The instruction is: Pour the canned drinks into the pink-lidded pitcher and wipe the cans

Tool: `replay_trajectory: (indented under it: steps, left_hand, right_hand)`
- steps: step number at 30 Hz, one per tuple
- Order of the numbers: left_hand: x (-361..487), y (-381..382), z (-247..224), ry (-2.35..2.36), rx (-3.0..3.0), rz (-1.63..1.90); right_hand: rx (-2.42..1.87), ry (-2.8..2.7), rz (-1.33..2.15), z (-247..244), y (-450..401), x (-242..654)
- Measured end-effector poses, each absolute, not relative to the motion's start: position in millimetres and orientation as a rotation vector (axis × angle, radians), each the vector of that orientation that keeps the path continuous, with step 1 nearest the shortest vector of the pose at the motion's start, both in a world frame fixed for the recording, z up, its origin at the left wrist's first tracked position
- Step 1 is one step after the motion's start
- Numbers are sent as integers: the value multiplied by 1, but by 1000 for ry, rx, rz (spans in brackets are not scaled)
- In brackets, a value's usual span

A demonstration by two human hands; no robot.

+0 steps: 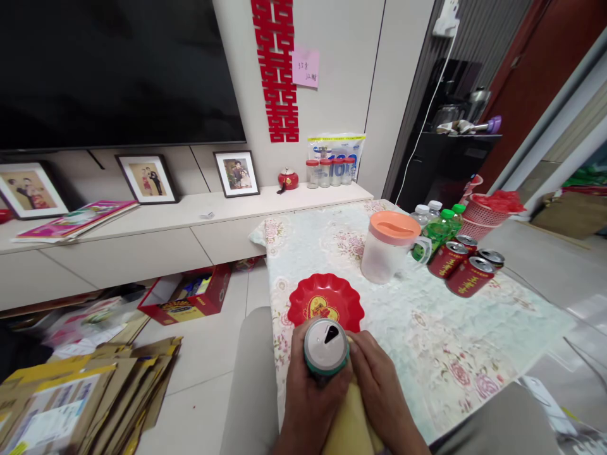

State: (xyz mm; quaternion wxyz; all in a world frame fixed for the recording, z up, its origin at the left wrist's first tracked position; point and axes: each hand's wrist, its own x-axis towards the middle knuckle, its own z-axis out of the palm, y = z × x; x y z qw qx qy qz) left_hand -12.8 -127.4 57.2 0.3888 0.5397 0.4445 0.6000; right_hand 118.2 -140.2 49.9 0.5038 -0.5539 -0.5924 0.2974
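My left hand [310,398] is wrapped round an opened drink can [326,344] with a silver top and green rim, held upright over the table's near edge. Pressed close beside it, my right hand [379,373] grips a pale yellow cloth [351,420] that hangs down between my wrists. The cloth seems to meet the can's side, though my fingers hide the contact. Just beyond the can lies a red scalloped plate [348,303] with a gold heart print, its near rim partly covered by my hands.
A plastic pitcher [382,259] with an orange lid stands behind the plate. To its right are several red cans [469,276], green bottles [443,227] and a pink basket [484,212]. Cardboard parcels [99,385] and a red box [194,309] lie on the floor at left.
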Motion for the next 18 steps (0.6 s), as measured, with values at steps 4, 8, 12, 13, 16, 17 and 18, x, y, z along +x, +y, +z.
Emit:
replay_trajectory:
  steps: [4, 8, 12, 13, 16, 17, 18]
  left_hand:
    - [-18, -124, 46, 1145, 1256, 1436]
    - [-16, -122, 45, 1161, 1183, 1376]
    - [-14, -125, 53, 1140, 1159, 1237]
    - [-13, -125, 54, 1137, 1167, 1217]
    - [-13, -126, 56, 1087, 1261, 1200]
    - [-13, -126, 57, 1051, 1306, 1189]
    - [-12, -126, 57, 1008, 1346, 1173]
  right_hand:
    - [-1355, -1402, 666, 52, -146, 112]
    - [-1280, -1419, 598, 64, -154, 112]
    - [-1195, -1415, 564, 72, -160, 115]
    - [-1178, -1414, 557, 72, -161, 117]
    - [-1157, -1408, 534, 69, -161, 125]
    - [-1163, -1406, 543, 68, -159, 128]
    - [-1177, -1394, 567, 67, -157, 131]
